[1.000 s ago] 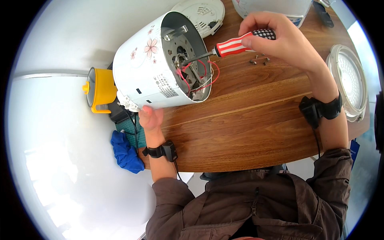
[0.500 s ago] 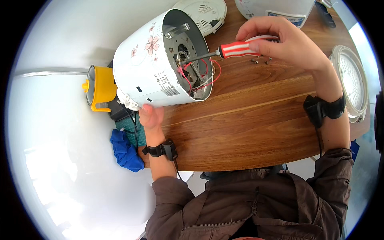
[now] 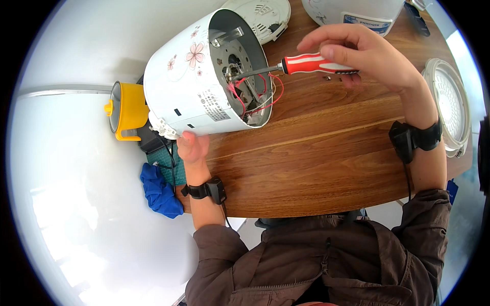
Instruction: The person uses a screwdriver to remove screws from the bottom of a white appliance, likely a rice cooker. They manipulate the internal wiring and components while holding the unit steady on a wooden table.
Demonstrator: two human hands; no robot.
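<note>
A white rice cooker body point(image 3: 176, 76) with pink flowers lies on its side, its open bottom facing right. Inside it show a metal plate, brackets and red and white wires point(image 3: 265, 104). My left hand point(image 3: 193, 147) holds the body at its lower edge, near a white plastic fitting point(image 3: 162, 127); most of its fingers are hidden beneath. In my right hand point(image 3: 357, 48) is a screwdriver point(image 3: 311, 64) with a red and white handle. The handle lies loosely against the fingers, with the index finger extended above it. The screwdriver's shaft reaches into the body, and its tip is near the inner plate.
A round white vented cover point(image 3: 263, 18) lies behind the body. Several small screws point(image 3: 327, 78) are on the wooden table point(image 3: 316, 153). Another white appliance point(image 3: 352, 15) stands at the back, a round lid point(image 3: 446, 104) at the right. At left are a yellow pot point(image 3: 130, 109) and blue cloth point(image 3: 159, 191).
My right hand's grip has loosened: the fingers have shifted on the handle, and the screwdriver handle has turned. The body and my left hand have hardly moved.
</note>
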